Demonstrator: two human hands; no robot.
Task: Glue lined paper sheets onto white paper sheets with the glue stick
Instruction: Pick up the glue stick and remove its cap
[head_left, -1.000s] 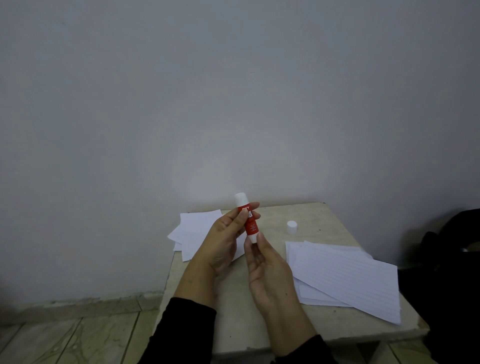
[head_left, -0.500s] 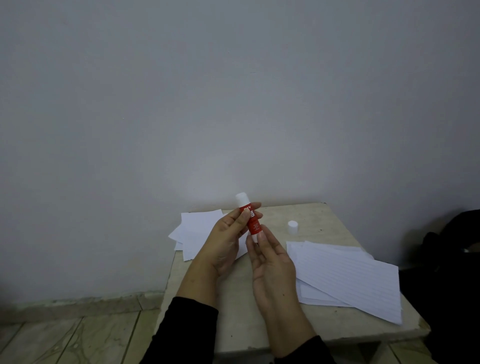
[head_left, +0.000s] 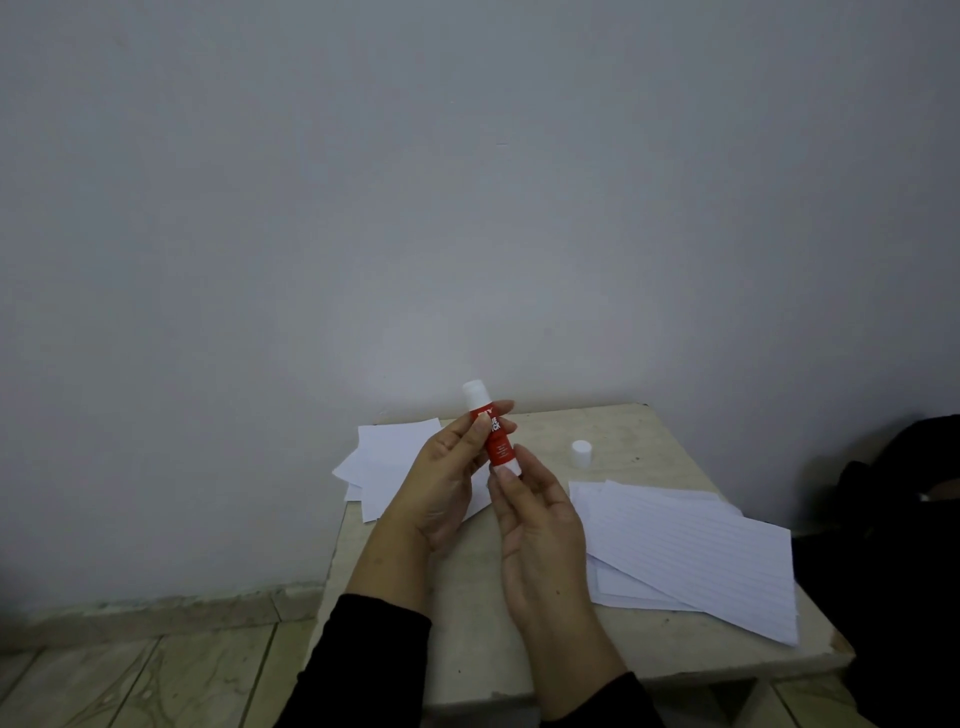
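Red glue stick (head_left: 493, 435) uncapped, upright; white sheets (head_left: 387, 462) left, lined sheets (head_left: 691, 551) right

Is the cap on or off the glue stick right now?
Off. The cap stands alone on the table, apart from the glue stick, which the left hand and right hand hold up.

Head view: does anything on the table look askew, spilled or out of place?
Nothing spilled. Both paper piles, plain sheets and lined sheets, are loosely fanned, not squared. The cap stands alone, off the glue stick.
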